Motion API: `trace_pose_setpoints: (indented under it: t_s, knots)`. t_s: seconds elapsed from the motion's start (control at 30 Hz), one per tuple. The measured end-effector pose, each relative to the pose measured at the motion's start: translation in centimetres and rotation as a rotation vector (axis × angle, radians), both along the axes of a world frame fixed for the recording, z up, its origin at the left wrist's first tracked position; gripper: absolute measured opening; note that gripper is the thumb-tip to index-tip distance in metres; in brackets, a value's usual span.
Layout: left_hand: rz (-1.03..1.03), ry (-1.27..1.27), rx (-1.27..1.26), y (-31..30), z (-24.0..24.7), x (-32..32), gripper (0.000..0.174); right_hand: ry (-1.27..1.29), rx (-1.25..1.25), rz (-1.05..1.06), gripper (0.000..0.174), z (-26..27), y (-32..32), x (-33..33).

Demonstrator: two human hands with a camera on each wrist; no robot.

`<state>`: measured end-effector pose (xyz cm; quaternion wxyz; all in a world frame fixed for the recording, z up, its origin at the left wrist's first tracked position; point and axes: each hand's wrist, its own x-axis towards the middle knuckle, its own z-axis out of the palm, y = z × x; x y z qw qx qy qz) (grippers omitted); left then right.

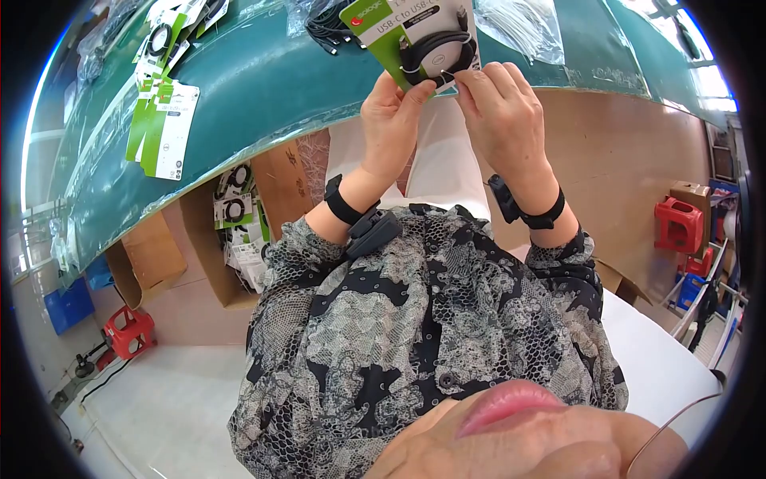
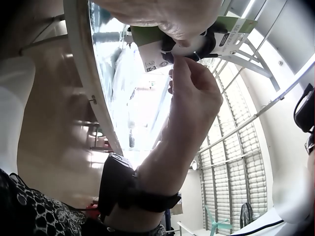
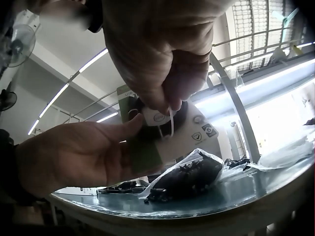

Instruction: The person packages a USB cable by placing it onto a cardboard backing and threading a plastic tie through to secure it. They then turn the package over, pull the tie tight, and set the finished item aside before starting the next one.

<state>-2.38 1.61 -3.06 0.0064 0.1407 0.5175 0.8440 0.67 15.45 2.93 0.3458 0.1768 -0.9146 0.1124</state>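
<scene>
A green and white card (image 1: 383,30) with a coiled black cable (image 1: 436,61) on it is held up over the table's near edge. My left hand (image 1: 390,128) grips its lower edge, thumb on the front beside the coil. With thumb and forefinger my right hand (image 1: 504,116) pinches a thin white tie at the coil; in the right wrist view the tie (image 3: 172,123) loops down from the fingertips of the right hand (image 3: 165,54). The left wrist view shows the right hand (image 2: 194,93) close beside the card (image 2: 150,46).
More carded cables (image 1: 163,128) lie on the green table (image 1: 263,88) at left. Loose black cables (image 1: 329,30) and a bag of white ties (image 1: 523,28) are at the back. Below the edge stands a cardboard box (image 1: 209,247) with carded cables. Red stools (image 1: 678,225) stand at the sides.
</scene>
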Motion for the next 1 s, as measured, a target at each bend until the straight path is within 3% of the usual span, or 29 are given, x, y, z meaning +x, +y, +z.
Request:
trace_pose_setpoints:
  t_s: [0.2,0.3,0.43,0.53,0.63,0.67,0.77,0.8,0.9,0.93,1.0]
  knots:
    - [0.007,0.001,-0.039,-0.1,-0.4,0.0,0.019,-0.031,0.012,-0.006,0.011,-0.2,-0.1,-0.1]
    - [0.082,0.115,-0.206,-0.1,-0.6,0.2,0.018,-0.054,-0.002,-0.008,0.012,-0.6,-0.2,-0.3]
    - [0.110,0.174,-0.216,0.1,-0.8,0.2,0.020,-0.095,-0.073,0.007,0.011,-1.3,-0.4,-0.4]
    - [-0.027,-0.017,-0.083,-0.9,-0.5,-0.2,0.022,-0.115,-0.165,0.044,0.009,-1.1,0.1,-0.3]
    - [-0.184,-0.184,0.012,-2.4,0.5,-0.4,0.024,-0.366,-0.846,-0.125,0.012,1.0,4.1,0.0]
    - [-0.279,-0.245,0.041,-2.8,1.0,-0.4,0.025,-0.365,-0.854,-0.138,0.012,0.3,4.2,-0.2]
    - [-0.425,-0.304,0.083,-2.5,2.3,0.0,0.026,-0.526,-0.908,0.498,0.025,-3.2,3.9,-1.3]
    - [-0.453,-0.301,0.105,-2.5,2.6,0.3,0.026,-0.526,-0.910,0.494,0.025,-3.4,3.7,-1.4]
    - [-0.476,-0.308,0.147,-2.3,2.4,0.7,0.026,-0.587,-1.247,0.525,0.022,-4.1,2.7,-1.3]
    - [-0.480,-0.307,0.164,-2.3,2.2,0.6,0.026,-0.589,-1.254,0.525,0.022,-4.5,2.7,-1.2]
    - [-0.488,-0.305,0.177,-2.3,2.1,0.7,0.026,-0.500,-1.037,0.488,0.040,-5.2,3.1,-1.1]
